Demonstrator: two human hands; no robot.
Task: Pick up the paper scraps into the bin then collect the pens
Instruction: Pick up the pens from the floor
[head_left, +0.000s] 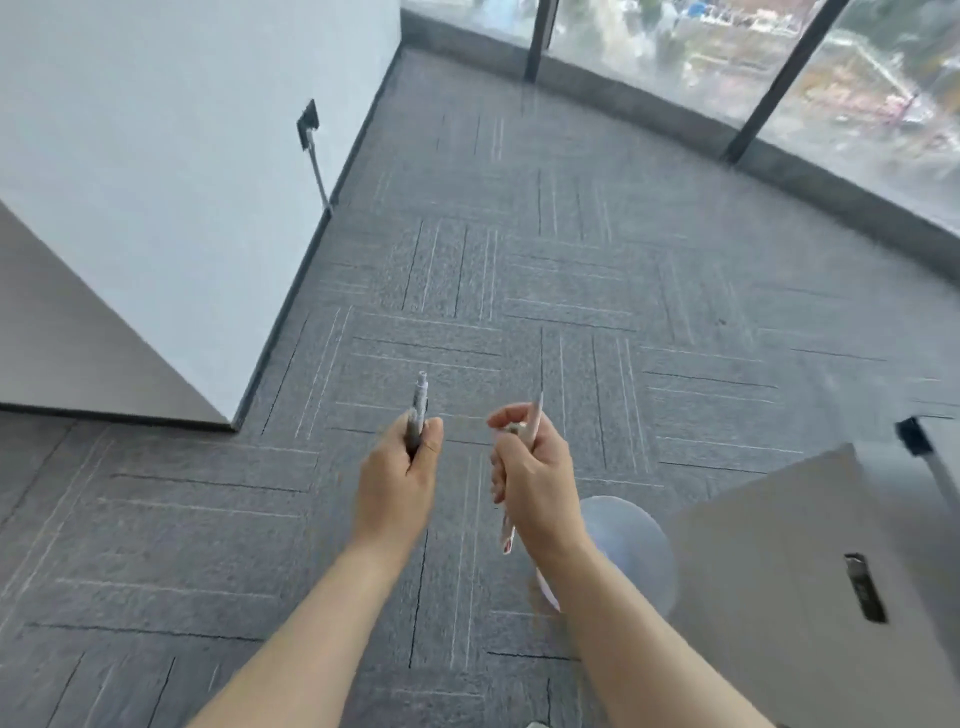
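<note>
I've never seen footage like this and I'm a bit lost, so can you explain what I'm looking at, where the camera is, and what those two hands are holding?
There is no machine here. This is a single wide-angle picture from a camera worn on a person's head, looking forward and down, so the two bare arms reaching in from the bottom are the wearer's own.

The left hand has a closed grip on a dark pen, pointing up. The right hand is closed on a pale pen, which sticks out above and below the fist.

Below is grey carpet. A round, pale translucent bin stands by the right forearm. No paper scraps show on the visible floor. A white wall is on the left, windows at the top.
</note>
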